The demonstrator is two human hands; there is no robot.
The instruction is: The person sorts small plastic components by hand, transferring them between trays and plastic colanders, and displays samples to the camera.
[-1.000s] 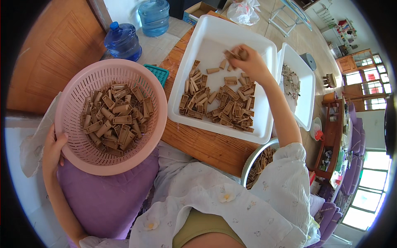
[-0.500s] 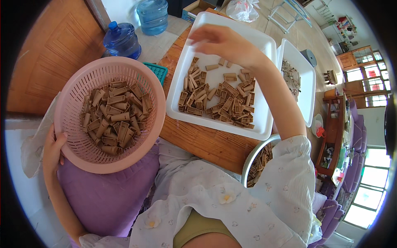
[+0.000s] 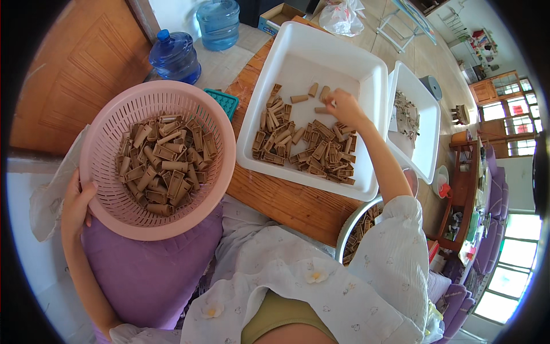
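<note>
My left hand grips the near-left rim of a round pink plastic basket, thumb over the edge. Inside the basket lies a heap of brown, half-round hollow plastic parts. To the right, my right hand is down in a large white tray, fingers curled together beside a few loose brown parts. Whatever sits between those fingertips is hidden. More of the same parts are piled in the near half of the tray, below my right hand.
The tray stands on a wooden bench. A second white tray with small scraps lies beyond it. A metal bowl of brown parts is by my right sleeve. A teal tray and blue water jugs stand at upper left.
My right hand has come down from above the tray's far left part, moving right and nearer, to the loose parts. My left hand keeps its hold on the basket. The view has shifted slightly.
</note>
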